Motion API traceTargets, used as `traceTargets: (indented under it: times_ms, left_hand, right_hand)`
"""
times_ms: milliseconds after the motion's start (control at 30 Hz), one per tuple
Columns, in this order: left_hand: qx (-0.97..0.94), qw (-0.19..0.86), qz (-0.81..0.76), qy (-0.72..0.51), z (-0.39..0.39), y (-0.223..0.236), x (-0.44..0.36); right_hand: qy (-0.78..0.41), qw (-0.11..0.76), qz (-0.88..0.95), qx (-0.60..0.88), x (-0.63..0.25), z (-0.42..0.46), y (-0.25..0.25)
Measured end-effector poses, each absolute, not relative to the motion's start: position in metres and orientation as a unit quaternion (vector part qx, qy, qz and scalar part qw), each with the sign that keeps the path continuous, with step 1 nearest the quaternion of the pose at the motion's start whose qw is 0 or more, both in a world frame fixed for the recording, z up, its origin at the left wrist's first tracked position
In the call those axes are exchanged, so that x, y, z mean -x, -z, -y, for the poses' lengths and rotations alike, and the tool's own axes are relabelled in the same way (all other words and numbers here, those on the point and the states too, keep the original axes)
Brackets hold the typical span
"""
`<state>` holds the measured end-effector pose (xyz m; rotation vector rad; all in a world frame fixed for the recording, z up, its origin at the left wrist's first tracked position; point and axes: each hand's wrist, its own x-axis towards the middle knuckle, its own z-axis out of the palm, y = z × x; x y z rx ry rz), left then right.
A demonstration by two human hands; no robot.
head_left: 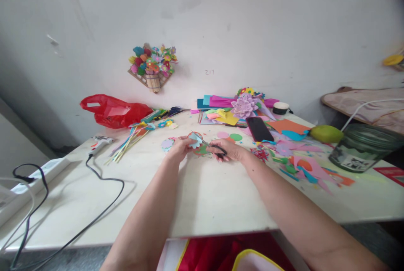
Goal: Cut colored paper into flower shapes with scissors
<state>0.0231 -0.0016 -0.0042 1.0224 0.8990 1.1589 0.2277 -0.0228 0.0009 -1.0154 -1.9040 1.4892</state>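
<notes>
Left hand [180,148] has a narrow pinch on the light-blue flower piece [195,139], thumb + fingers at its L edge; right hand [227,150] has fingers curled round the black handles of the scissors [220,150], blades aimed at the pc's R side. Can't tell how wide the blades stand, too small/blurred. Pc is approx mid-table, btwn the two hands, w/ a green scrap [200,150] just below it in view. Step looks like trimming the petal outline. To do it well: prob best to rotate the pc w/ the left hand & let the scissors stay more or less put; short snips, esp. in the notches btwn petals, tips only there so the cut doesn't run too far in. Fingertips should sit back from the blade line, pinch firm but light b/c thin sheet prob bends easily. Containers: green glass jar [362,149] at far R w/ a label on front, can't tell what's inside thru the dark glass; yellow-green fruit [326,134] is just beside it, outside. Red plastic bag [115,113] lies back L near the wall, slumped, contents unclear. Up on the wall a stick holder [153,83] has a full bunch of craft flowers [154,59], mixed colours. Small white-topped tub [280,107] back R, inside not visible.
</notes>
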Motion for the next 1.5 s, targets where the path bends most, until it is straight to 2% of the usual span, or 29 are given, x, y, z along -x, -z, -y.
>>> traceTargets:
  times_ms: [733,1500]
  left_hand:
    - [-0.442,0.628,-0.395,-0.504,0.0,0.005,-0.022]
    - [-0.388,0.637,-0.393,-0.537,0.005,0.001,-0.038]
  right_hand:
    - [-0.538,0.254,0.713,0.372,-0.229,0.016,0.005]
    - [-0.523,0.309,0.693,0.389,-0.224,0.018,0.006]
